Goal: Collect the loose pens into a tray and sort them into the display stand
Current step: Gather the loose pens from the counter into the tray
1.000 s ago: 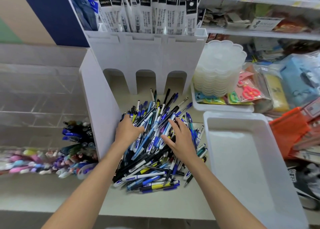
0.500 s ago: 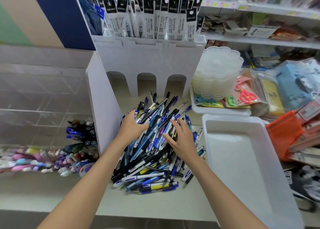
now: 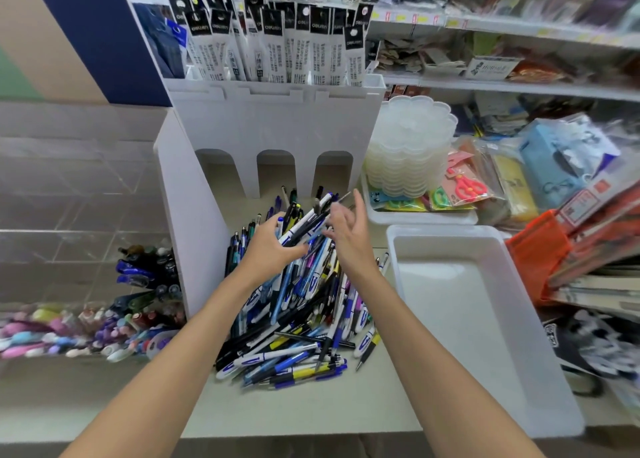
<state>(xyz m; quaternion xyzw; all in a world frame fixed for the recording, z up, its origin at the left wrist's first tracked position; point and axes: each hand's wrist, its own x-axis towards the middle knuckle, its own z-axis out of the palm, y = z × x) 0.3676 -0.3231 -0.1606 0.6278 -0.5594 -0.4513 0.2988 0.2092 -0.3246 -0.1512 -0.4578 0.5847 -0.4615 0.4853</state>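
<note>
A big heap of loose pens [image 3: 298,319], blue, white, black and yellow, lies on the counter in front of the white display stand [image 3: 277,128]. My left hand [image 3: 270,246] grips a bunch of pens lifted above the back of the heap. Just right of that bunch is my right hand [image 3: 349,229], fingers spread and loosely bent, touching the pens' far ends. An empty white tray [image 3: 485,405] sits to the right of the heap.
Packaged refills fill the stand's top slots. A clear bin with markers [image 3: 149,284] and small coloured items [image 3: 52,329] stands at left. A stack of clear plastic palettes [image 3: 412,146], packaged scissors [image 3: 467,185] and an orange holder [image 3: 536,256] crowd the right shelf.
Both hands rose from pressing on the heap. My left hand closed round a bunch of pens and lifted it; my right hand came up beside it, fingers spread.
</note>
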